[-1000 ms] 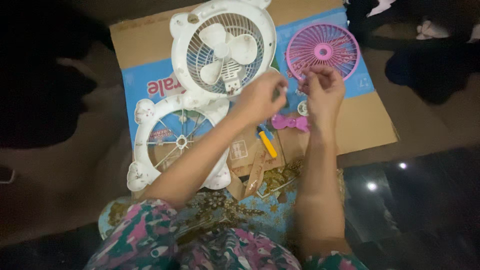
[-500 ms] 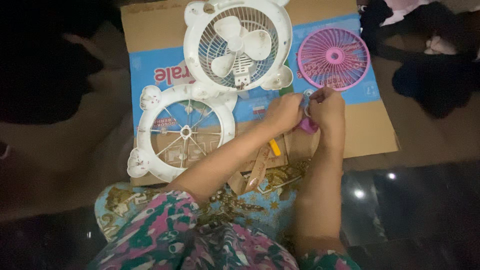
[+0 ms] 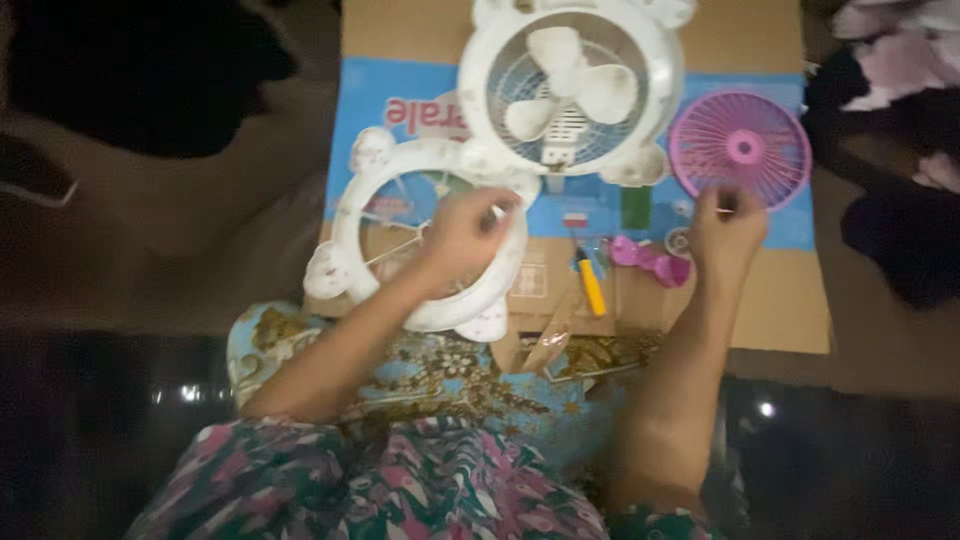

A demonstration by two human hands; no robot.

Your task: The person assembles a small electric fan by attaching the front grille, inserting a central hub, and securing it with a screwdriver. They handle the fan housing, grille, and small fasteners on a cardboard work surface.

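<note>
Two hands work over a flattened cardboard sheet [image 3: 770,300] on a dim floor: left hand [image 3: 462,235] pinching something small above the white fan ring [image 3: 345,235], right hand [image 3: 728,232] pinching a tiny piece beside the pink grille [image 3: 740,148].

Flattened cardboard sheet [image 3: 770,300] lying on floor | carrying white fan body [image 3: 572,85], white ring-shaped grille [image 3: 345,235], pink grille [image 3: 740,148], pink bow piece [image 3: 650,262], yellow-handled tool [image 3: 592,290]

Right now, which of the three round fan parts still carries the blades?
The white fan body with blades, top centre. The white open ring grille holds only thin spokes; the pink ribbed grille is a flat disc.
</note>
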